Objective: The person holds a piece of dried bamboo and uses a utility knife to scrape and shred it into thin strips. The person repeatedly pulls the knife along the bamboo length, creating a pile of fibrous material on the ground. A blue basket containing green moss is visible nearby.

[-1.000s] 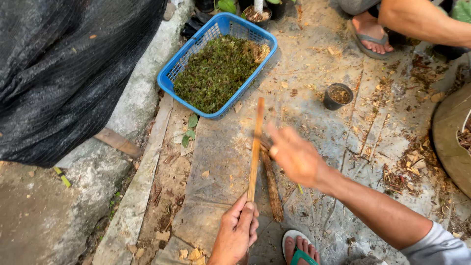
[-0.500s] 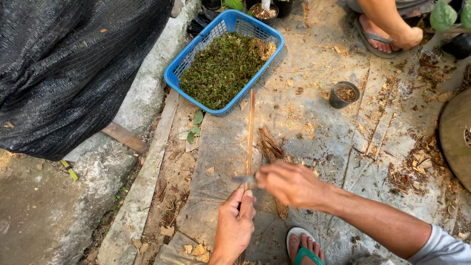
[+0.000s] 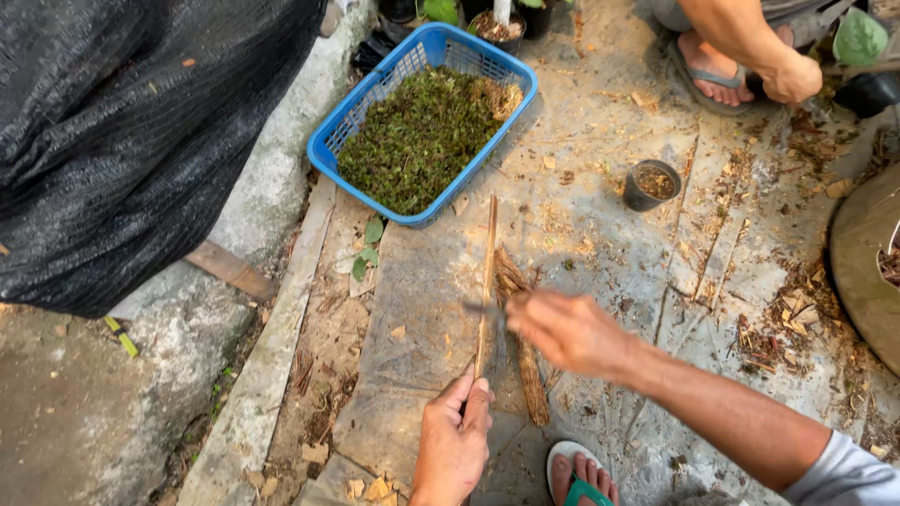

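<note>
Left hand (image 3: pixel 453 440) grips thin splintery wooden stick (image 3: pixel 487 281); right hand (image 3: pixel 562 330) blade-blurred.

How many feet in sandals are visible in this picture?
2. One foot in a green-strapped sandal is at the bottom edge, beside the person's left hand. Another person's foot in a grey sandal is at the top right. Others may be hidden outside the frame.

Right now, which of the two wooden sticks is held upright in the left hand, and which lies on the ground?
The thin pale stick is held by the left hand; the darker rough stick lies flat on the concrete beside it.
</note>
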